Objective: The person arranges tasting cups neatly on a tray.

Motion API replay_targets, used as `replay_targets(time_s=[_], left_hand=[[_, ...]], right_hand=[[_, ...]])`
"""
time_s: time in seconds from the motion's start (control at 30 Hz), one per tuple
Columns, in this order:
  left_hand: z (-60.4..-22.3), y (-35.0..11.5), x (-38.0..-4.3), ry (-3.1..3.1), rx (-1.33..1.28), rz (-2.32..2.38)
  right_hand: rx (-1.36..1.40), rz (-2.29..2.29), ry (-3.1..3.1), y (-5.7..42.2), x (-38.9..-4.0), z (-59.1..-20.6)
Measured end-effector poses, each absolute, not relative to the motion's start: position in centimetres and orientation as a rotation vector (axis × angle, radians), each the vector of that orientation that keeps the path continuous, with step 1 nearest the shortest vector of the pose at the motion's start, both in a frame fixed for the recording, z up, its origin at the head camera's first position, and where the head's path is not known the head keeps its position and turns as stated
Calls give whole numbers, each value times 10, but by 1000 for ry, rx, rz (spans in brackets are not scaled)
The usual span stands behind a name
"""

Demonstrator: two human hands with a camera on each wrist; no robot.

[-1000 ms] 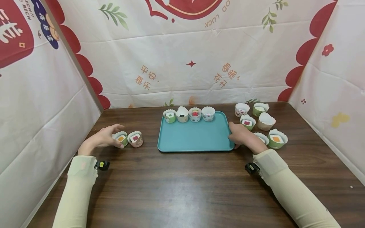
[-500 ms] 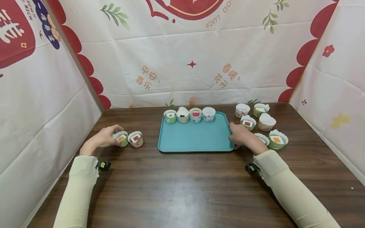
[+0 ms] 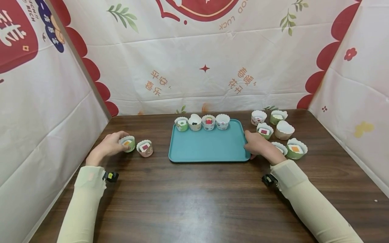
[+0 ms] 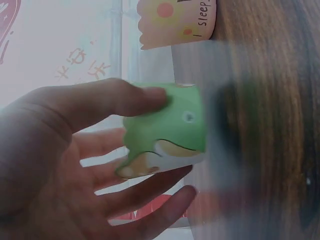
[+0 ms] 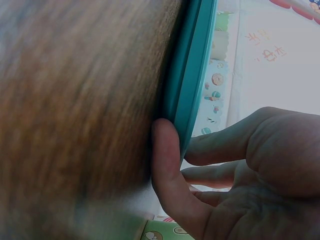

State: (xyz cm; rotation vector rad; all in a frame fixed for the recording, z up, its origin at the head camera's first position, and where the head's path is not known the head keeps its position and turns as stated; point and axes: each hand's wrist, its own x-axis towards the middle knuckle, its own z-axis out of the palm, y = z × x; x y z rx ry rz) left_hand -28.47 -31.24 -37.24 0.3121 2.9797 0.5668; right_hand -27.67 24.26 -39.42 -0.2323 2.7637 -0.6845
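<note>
In the head view my left hand [image 3: 111, 144] pinches a green paper baking cup [image 3: 130, 143] holding a white piece with an orange square on top. The left wrist view shows the thumb [image 4: 145, 97] on this green cup's near side, the fingers behind it and the cup off the table. To its right stands a pink paper cup [image 3: 146, 151] holding a white piece topped dark red. My right hand [image 3: 258, 143] holds the right edge of the teal tray [image 3: 200, 146], its digits at the outer wall and rim. Along the tray's far edge, several paper cups [image 3: 195, 123] stand in a row.
On the right of the wooden table [image 3: 182, 202], several more cups [image 3: 284, 130] stand close together, a green cup [image 3: 295, 150] among them. The right forearm passes just in front of them. Printed cloth [image 3: 194, 81] walls in the table's back and sides.
My left hand has closed its fingers on the green cup and moved it slightly up and left, widening its gap to the pink cup. The right hand and tray have stayed put.
</note>
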Motion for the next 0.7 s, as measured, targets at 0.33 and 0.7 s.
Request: replay_targets(time_s=[0.33,0.7], left_hand=[[-366,-300,-282,3114,262,680],[-354,-269,-278,3244,368,849]], right_hand=[[-243,-685,2759,243,-277,-394],[-251,-682,2768,244,-277,-396]])
